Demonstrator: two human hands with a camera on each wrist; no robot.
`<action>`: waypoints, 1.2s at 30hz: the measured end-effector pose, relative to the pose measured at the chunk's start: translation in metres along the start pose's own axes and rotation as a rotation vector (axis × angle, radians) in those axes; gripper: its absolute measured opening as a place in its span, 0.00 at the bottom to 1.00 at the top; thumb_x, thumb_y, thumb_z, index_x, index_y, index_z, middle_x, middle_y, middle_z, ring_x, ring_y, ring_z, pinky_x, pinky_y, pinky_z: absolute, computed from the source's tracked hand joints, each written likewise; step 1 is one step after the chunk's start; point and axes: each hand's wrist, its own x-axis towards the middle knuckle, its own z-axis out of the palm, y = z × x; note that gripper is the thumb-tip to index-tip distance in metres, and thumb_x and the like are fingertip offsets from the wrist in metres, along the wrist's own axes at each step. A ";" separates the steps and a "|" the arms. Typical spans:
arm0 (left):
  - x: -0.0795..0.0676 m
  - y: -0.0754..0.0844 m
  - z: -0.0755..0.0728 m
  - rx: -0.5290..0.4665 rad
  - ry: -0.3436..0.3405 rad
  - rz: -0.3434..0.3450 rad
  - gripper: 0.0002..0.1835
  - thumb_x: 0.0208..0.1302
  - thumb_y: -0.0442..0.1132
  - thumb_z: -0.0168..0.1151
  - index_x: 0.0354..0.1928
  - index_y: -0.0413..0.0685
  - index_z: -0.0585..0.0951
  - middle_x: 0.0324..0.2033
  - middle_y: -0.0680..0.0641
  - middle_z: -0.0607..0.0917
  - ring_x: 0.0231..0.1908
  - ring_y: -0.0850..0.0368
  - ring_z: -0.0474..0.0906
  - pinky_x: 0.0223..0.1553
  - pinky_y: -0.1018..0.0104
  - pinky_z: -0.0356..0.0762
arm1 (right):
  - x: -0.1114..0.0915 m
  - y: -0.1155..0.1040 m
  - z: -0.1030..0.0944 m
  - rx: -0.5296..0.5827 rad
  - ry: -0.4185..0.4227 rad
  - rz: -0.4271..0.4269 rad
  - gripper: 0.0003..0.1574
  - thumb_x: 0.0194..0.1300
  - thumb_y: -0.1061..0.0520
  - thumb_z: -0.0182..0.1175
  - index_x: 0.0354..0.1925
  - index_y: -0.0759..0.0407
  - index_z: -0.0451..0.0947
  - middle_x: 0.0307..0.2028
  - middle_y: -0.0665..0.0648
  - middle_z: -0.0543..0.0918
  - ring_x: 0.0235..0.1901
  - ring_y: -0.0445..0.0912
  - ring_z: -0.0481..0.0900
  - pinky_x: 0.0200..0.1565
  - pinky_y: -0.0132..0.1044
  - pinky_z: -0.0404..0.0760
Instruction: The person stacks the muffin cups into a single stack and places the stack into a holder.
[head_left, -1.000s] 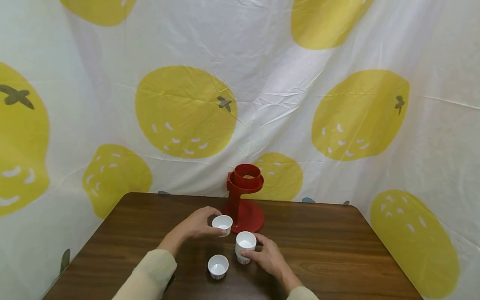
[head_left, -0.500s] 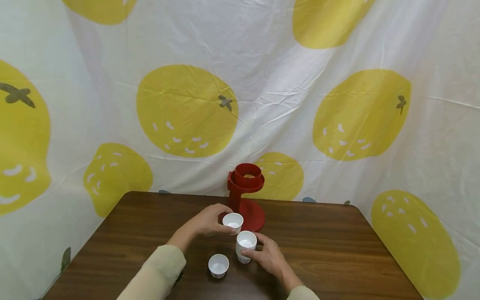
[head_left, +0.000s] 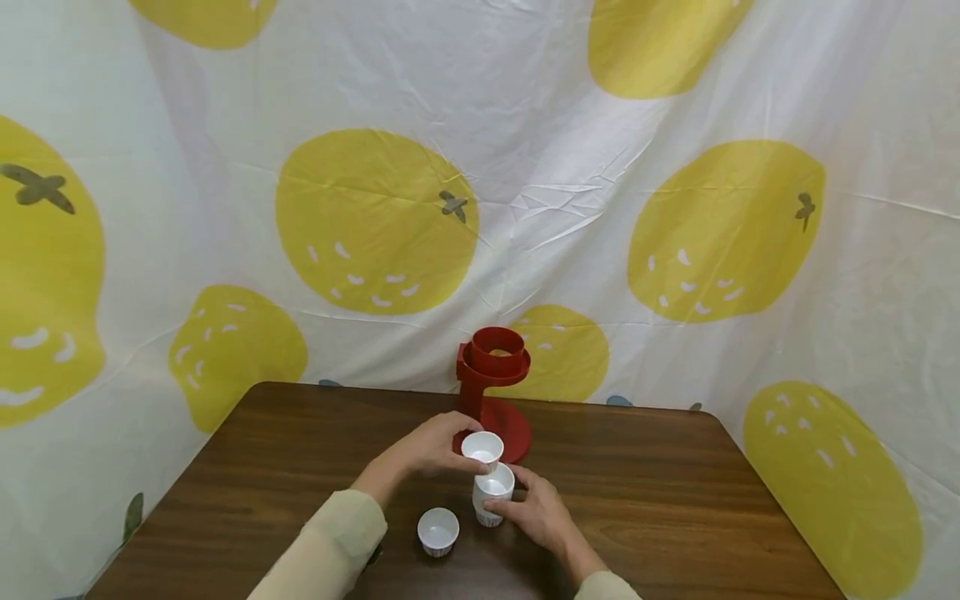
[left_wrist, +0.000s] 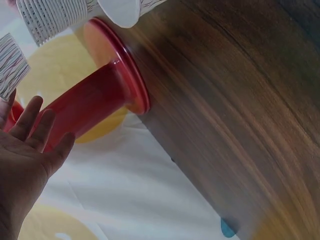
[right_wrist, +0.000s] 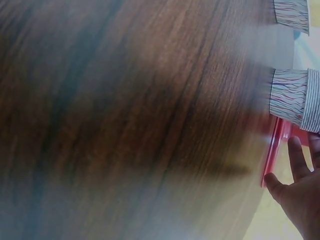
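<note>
My left hand (head_left: 427,448) pinches a small white paper cup (head_left: 482,447) between thumb and fingers, just above a stack of similar cups (head_left: 487,502). The held cup overlaps the stack's far rim in the head view; the left wrist view shows its patterned side (left_wrist: 12,67) apart from the ridged stack (left_wrist: 55,19). With thumb and fingers around its side, my right hand (head_left: 542,512) steadies the stack, which stands upright on the table. A single cup (head_left: 438,532) sits mouth up to the stack's left. In the right wrist view, wavy lines cover the bottom cup (right_wrist: 288,95) of the stack.
Behind the cups stands a red holder (head_left: 471,390) with a round base and a ring-shaped top. The brown wooden table (head_left: 637,492) reaches back to a white cloth (head_left: 540,150) printed with yellow lemons.
My left hand has carried its cup rightward, from left of the stack to over its far rim. The right hand, the stack and the single cup stay in place.
</note>
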 end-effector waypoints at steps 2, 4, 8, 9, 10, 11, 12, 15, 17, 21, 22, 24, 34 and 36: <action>0.001 0.001 0.002 0.013 -0.005 0.013 0.29 0.44 0.60 0.67 0.47 0.51 0.77 0.42 0.54 0.77 0.46 0.54 0.72 0.48 0.62 0.68 | 0.000 0.000 -0.001 -0.003 -0.004 0.002 0.41 0.44 0.39 0.69 0.54 0.54 0.72 0.45 0.51 0.78 0.48 0.49 0.73 0.50 0.50 0.67; 0.002 0.002 0.004 0.015 -0.015 0.016 0.29 0.45 0.60 0.67 0.47 0.51 0.77 0.43 0.54 0.77 0.46 0.53 0.72 0.48 0.62 0.67 | 0.000 0.000 -0.001 -0.001 -0.010 0.002 0.41 0.44 0.39 0.69 0.54 0.54 0.72 0.46 0.52 0.78 0.49 0.49 0.73 0.50 0.51 0.67; 0.004 0.005 0.008 0.010 -0.043 0.013 0.29 0.45 0.60 0.67 0.48 0.53 0.77 0.43 0.56 0.76 0.46 0.54 0.71 0.48 0.62 0.68 | 0.000 0.000 -0.002 -0.007 -0.014 -0.004 0.41 0.44 0.39 0.69 0.54 0.55 0.72 0.46 0.52 0.78 0.48 0.49 0.73 0.49 0.50 0.68; 0.005 0.006 0.008 0.011 -0.049 0.018 0.29 0.45 0.60 0.67 0.48 0.54 0.77 0.43 0.57 0.76 0.46 0.55 0.71 0.47 0.63 0.68 | 0.000 0.000 -0.002 -0.007 -0.014 -0.005 0.41 0.44 0.39 0.69 0.54 0.55 0.72 0.46 0.52 0.78 0.48 0.49 0.73 0.49 0.50 0.68; 0.006 0.007 0.009 0.005 -0.052 0.030 0.29 0.45 0.60 0.67 0.47 0.54 0.78 0.42 0.57 0.77 0.44 0.56 0.71 0.47 0.62 0.68 | 0.000 0.000 -0.002 -0.007 -0.014 -0.006 0.41 0.44 0.39 0.69 0.54 0.55 0.72 0.45 0.52 0.78 0.48 0.49 0.73 0.49 0.50 0.68; 0.006 0.007 0.010 0.007 -0.054 0.036 0.28 0.45 0.60 0.67 0.47 0.54 0.78 0.41 0.58 0.77 0.43 0.57 0.71 0.46 0.63 0.69 | 0.000 -0.001 -0.002 -0.009 -0.013 -0.008 0.40 0.44 0.39 0.69 0.53 0.55 0.72 0.45 0.51 0.79 0.47 0.49 0.73 0.49 0.50 0.68; 0.006 0.008 0.010 0.007 -0.056 0.044 0.28 0.44 0.60 0.67 0.46 0.54 0.78 0.40 0.58 0.77 0.42 0.59 0.71 0.45 0.64 0.69 | -0.001 -0.001 -0.002 -0.010 -0.013 -0.008 0.40 0.44 0.39 0.69 0.53 0.55 0.72 0.45 0.51 0.79 0.47 0.48 0.73 0.48 0.49 0.68; 0.006 0.009 0.012 -0.010 -0.061 0.063 0.27 0.44 0.58 0.68 0.45 0.53 0.78 0.38 0.59 0.77 0.39 0.61 0.71 0.43 0.67 0.69 | -0.001 -0.002 -0.003 0.007 -0.017 -0.010 0.39 0.44 0.40 0.69 0.53 0.55 0.73 0.44 0.51 0.79 0.47 0.48 0.73 0.48 0.49 0.68; 0.005 0.010 0.013 -0.023 -0.069 0.058 0.27 0.45 0.57 0.69 0.46 0.52 0.78 0.38 0.59 0.77 0.39 0.62 0.71 0.42 0.68 0.69 | -0.002 -0.003 -0.003 0.016 -0.019 -0.012 0.39 0.44 0.41 0.69 0.52 0.56 0.73 0.44 0.51 0.79 0.47 0.48 0.73 0.48 0.48 0.68; 0.004 0.009 0.016 -0.031 -0.086 0.047 0.26 0.45 0.55 0.69 0.47 0.54 0.78 0.39 0.59 0.77 0.39 0.63 0.70 0.43 0.67 0.69 | -0.002 -0.004 -0.004 0.023 -0.026 -0.009 0.38 0.44 0.42 0.70 0.53 0.55 0.73 0.45 0.51 0.79 0.48 0.49 0.73 0.49 0.50 0.67; 0.003 0.009 0.016 -0.030 -0.089 0.043 0.26 0.46 0.55 0.69 0.47 0.54 0.78 0.40 0.59 0.77 0.40 0.62 0.71 0.43 0.67 0.69 | -0.002 -0.004 -0.004 0.024 -0.030 -0.008 0.38 0.45 0.42 0.70 0.53 0.55 0.72 0.45 0.51 0.79 0.48 0.49 0.72 0.50 0.50 0.67; 0.003 0.008 0.017 -0.020 -0.094 0.034 0.26 0.46 0.55 0.69 0.48 0.55 0.78 0.41 0.59 0.76 0.42 0.60 0.70 0.45 0.65 0.69 | -0.002 -0.004 -0.004 0.024 -0.035 -0.007 0.38 0.45 0.42 0.69 0.53 0.55 0.72 0.46 0.51 0.78 0.49 0.49 0.72 0.50 0.51 0.66; 0.002 0.005 0.025 0.004 -0.116 -0.017 0.28 0.44 0.57 0.69 0.49 0.57 0.77 0.43 0.58 0.75 0.45 0.60 0.69 0.47 0.62 0.67 | -0.003 0.000 -0.007 0.070 -0.064 -0.010 0.41 0.46 0.45 0.70 0.56 0.58 0.69 0.45 0.53 0.78 0.48 0.51 0.74 0.48 0.51 0.70; 0.001 0.003 0.026 0.012 -0.118 -0.010 0.28 0.45 0.57 0.69 0.49 0.56 0.78 0.43 0.58 0.76 0.45 0.62 0.69 0.48 0.63 0.67 | -0.003 0.001 -0.008 0.081 -0.068 -0.012 0.42 0.46 0.45 0.70 0.56 0.59 0.69 0.45 0.53 0.79 0.48 0.51 0.74 0.47 0.50 0.70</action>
